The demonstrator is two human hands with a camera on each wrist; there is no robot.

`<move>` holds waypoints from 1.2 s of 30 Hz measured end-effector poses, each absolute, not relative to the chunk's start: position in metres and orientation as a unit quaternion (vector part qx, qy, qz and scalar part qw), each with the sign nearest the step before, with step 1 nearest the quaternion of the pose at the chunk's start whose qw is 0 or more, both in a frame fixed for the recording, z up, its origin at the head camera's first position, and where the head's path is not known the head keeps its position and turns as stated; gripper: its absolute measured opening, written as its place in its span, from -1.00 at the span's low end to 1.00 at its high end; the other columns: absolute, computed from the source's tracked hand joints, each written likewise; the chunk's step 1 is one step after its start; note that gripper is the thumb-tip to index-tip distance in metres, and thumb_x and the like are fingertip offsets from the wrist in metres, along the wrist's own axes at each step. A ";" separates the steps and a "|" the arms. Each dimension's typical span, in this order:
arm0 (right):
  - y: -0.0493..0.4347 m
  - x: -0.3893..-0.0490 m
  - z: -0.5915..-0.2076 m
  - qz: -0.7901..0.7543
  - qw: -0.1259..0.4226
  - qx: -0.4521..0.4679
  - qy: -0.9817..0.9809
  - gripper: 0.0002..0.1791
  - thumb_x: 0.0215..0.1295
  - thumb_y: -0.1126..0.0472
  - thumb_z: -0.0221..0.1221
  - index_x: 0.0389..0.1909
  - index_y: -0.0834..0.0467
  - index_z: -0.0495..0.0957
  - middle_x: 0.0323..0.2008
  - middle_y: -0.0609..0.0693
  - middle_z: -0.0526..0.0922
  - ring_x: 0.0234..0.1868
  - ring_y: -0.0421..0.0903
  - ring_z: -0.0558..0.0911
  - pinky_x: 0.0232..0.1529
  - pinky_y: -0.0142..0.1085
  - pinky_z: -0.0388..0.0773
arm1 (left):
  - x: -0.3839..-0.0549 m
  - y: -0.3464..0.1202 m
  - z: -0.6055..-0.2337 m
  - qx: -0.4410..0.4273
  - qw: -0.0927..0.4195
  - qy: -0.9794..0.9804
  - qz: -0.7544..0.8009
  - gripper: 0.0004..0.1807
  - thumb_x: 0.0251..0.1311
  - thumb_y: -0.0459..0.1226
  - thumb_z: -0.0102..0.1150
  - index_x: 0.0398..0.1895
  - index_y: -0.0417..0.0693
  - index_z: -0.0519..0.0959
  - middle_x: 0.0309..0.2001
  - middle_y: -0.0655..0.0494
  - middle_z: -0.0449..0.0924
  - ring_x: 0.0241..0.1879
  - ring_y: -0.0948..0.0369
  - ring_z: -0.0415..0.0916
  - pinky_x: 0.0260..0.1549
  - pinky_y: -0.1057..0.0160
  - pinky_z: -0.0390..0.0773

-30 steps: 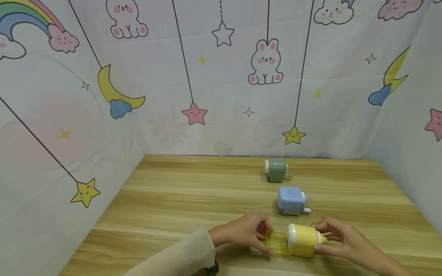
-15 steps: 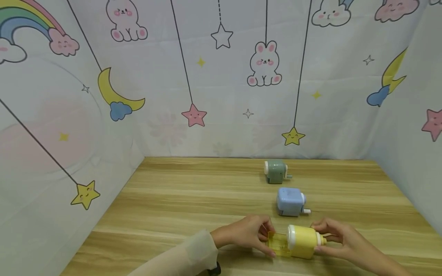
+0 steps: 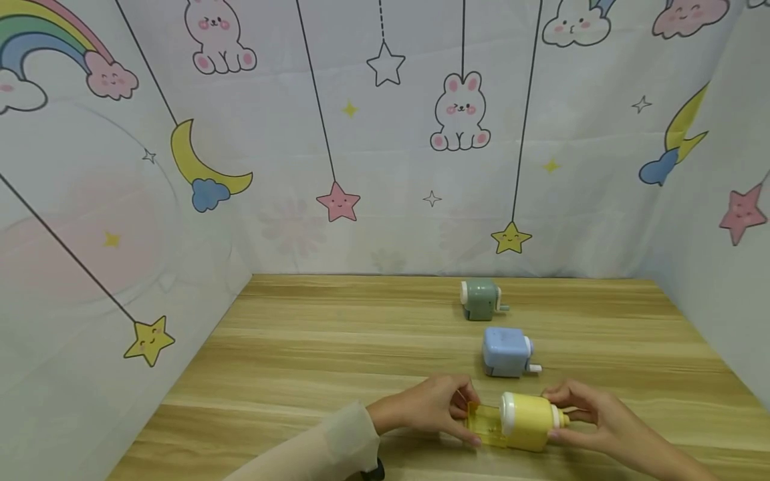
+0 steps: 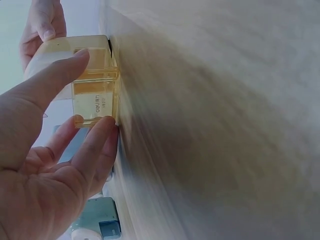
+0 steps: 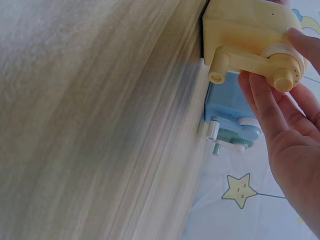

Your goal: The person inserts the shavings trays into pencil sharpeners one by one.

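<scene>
A yellow crank pencil sharpener (image 3: 529, 422) with a white front ring stands on the wooden table, its crank (image 5: 250, 62) facing right. From its left side sticks out a clear yellow shavings drawer (image 3: 486, 425). My left hand (image 3: 434, 406) pinches the drawer's outer end, thumb (image 4: 75, 65) on one side and fingertips on the other. My right hand (image 3: 592, 415) grips the sharpener's body at the crank end, thumb and fingers on opposite sides. The drawer's inner end is hidden inside the body.
A blue crank sharpener (image 3: 506, 352) stands just behind the yellow one, and a green one (image 3: 480, 298) farther back. Fabric walls (image 3: 391, 147) with printed stars and rabbits close off the table (image 3: 313, 341) at the back and both sides.
Over the last second my left hand has shifted slightly right, and a little less of the drawer shows outside the sharpener. My right hand stays in place.
</scene>
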State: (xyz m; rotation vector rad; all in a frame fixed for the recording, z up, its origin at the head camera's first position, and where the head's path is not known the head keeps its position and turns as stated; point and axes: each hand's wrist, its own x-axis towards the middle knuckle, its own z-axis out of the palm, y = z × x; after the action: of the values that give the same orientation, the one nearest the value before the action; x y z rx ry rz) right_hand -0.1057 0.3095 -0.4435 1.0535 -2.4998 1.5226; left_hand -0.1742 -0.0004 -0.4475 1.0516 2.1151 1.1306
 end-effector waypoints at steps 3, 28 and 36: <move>0.309 -0.105 -0.443 0.490 0.017 0.338 -0.803 -0.63 0.13 0.47 0.39 -0.10 0.10 0.54 0.02 -0.02 0.64 0.05 -0.32 0.59 -0.17 -0.33 0.69 | -0.174 0.000 -0.447 0.391 0.255 0.780 0.417 -0.50 0.01 -0.31 0.56 -0.01 -0.20 0.51 -0.07 0.20 0.58 -0.15 0.45 0.56 -0.18 0.53 0.58; 0.308 -0.105 -0.442 0.489 0.019 0.334 -0.806 -0.62 0.11 0.47 0.40 -0.10 0.10 0.55 0.01 -0.04 0.64 0.04 -0.32 0.59 -0.16 -0.34 0.68 | -0.175 0.002 -0.452 0.390 0.252 0.769 0.440 -0.50 0.04 -0.32 0.53 0.01 -0.22 0.49 -0.05 0.21 0.55 -0.13 0.44 0.56 -0.16 0.52 0.59; 0.308 -0.106 -0.442 0.492 0.023 0.339 -0.802 -0.61 0.10 0.49 0.40 -0.09 0.12 0.56 0.00 -0.03 0.64 0.03 -0.31 0.60 -0.16 -0.35 0.68 | -0.174 0.012 -0.452 0.396 0.249 0.771 0.433 -0.49 0.03 -0.32 0.54 0.00 -0.24 0.50 -0.09 0.22 0.54 -0.17 0.46 0.55 -0.18 0.54 0.58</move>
State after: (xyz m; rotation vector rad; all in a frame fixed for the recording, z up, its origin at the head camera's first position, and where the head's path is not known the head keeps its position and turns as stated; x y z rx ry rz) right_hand -0.1058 0.3079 -0.4424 1.0507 -2.4817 1.5223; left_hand -0.1737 0.0115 -0.4522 1.0785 2.0989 1.1789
